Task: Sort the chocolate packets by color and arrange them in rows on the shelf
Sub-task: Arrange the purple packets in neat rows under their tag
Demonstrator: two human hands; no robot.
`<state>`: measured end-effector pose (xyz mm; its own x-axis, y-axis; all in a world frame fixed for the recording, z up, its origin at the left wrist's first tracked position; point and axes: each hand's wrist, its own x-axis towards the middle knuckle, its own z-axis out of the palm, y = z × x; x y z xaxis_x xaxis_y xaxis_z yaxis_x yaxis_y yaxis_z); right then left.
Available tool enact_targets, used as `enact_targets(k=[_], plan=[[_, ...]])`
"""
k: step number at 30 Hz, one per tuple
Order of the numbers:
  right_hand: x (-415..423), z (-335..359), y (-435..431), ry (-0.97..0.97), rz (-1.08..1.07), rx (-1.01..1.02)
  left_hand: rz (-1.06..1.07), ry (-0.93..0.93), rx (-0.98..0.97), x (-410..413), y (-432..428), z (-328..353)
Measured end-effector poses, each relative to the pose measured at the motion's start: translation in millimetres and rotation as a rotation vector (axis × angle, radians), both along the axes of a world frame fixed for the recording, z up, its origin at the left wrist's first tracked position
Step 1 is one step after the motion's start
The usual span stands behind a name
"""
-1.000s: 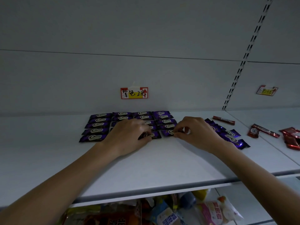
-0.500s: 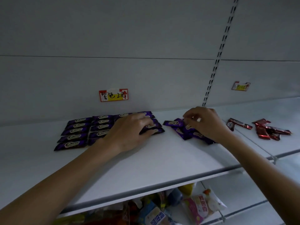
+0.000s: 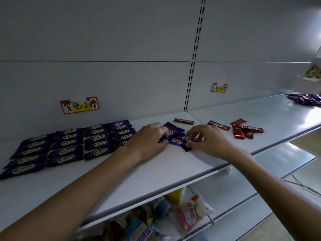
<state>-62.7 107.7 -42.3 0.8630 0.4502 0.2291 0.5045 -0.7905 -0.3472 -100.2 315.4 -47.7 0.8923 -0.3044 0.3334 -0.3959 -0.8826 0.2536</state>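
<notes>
Purple chocolate packets lie in neat rows on the left of the white shelf. To their right sits a loose pile of purple packets. My left hand rests against the pile's left side, its fingers curled onto the packets. My right hand holds the pile's right side, thumb and fingers pinching packets. Red packets lie scattered farther right, with single red packets near the back wall.
A purple price label and a red price label are stuck on the back wall. More purple packets lie at the far right. Snack bags fill the lower shelf. A slotted upright divides the bays.
My left hand left the neat rows and moved right to the loose purple pile. My right hand stayed on that pile. The view swung right.
</notes>
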Motion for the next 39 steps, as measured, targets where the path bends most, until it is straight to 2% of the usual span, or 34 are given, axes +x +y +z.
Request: enact_targets(k=[5,12,15,18,21,23,27,30,32,35,39], plan=[[-1,-1,2,-0.023,-0.004,0.05,0.014,-0.033,-0.043,-3,6,2],[-1,-3,1,-0.056,-0.034,0.097,0.119,-0.027,0.08,-4,2,-1],[-1,-3,2,-0.05,-0.032,0.112,0.115,-0.037,0.044,-1,-2,2],[-3,-1,2,-0.048,-0.031,0.127,0.118,-0.079,0.12,-2,-6,5],[-4,1,1,-0.081,-0.044,0.16,0.16,-0.252,0.288,-5,-8,4],[-4,2,0,-0.111,-0.052,0.198,0.153,-0.396,0.334,-6,-5,6],[-3,0,5,-0.216,-0.065,0.215,0.077,-0.539,0.182,-7,11,14],[-5,0,14,-0.376,-0.057,0.284,0.045,-0.461,-0.03,-14,19,24],[-9,4,20,-0.429,-0.056,0.326,0.062,-0.381,-0.246,-20,23,27],[-16,11,35,-0.356,-0.003,0.348,0.155,-0.267,-0.531,-31,32,30],[-27,14,71,-0.157,0.131,0.426,0.272,-0.144,-0.75,-57,61,28]])
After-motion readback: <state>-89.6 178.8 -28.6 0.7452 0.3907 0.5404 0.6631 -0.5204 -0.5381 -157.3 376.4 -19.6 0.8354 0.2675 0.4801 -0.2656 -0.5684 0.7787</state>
